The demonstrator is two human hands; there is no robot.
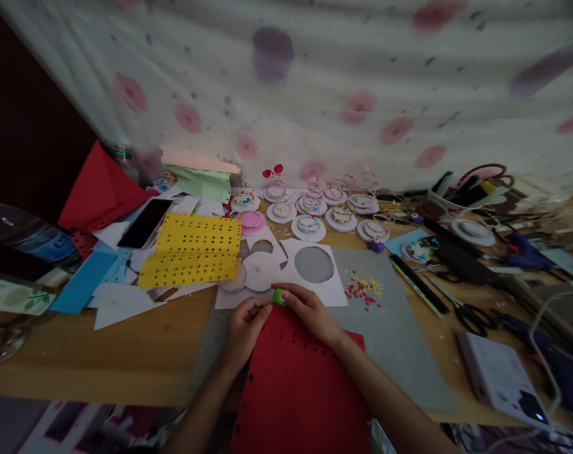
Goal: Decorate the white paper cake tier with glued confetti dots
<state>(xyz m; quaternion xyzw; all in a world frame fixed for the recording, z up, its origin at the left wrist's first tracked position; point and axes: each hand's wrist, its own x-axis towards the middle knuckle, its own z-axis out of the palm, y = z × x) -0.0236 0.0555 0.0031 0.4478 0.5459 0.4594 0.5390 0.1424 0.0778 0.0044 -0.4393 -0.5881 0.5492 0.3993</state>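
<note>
A large red paper sheet (300, 384) hangs over the table's front edge, with rows of small holes along its top and left edges. My left hand (247, 325) pinches its upper left corner between thumb and fingers. In my right hand (310, 309) is a small green hole punch (279, 296), gripped at the sheet's top edge. Beyond my hands lie white paper discs (259, 272) and a white sheet with a round cutout (336, 261). Red and yellow paper dots (365, 290) are scattered on the grey cutting mat (404, 340) to the right.
Left are a punched yellow sheet (192, 249), a phone (145, 224), blue paper (84, 282) and a bottle (35, 236). Several decorated small paper hats (309, 226) stand at the back. Right lie scissors (473, 315), pens (419, 284), a white power bank (499, 375) and blue glue guns (527, 252).
</note>
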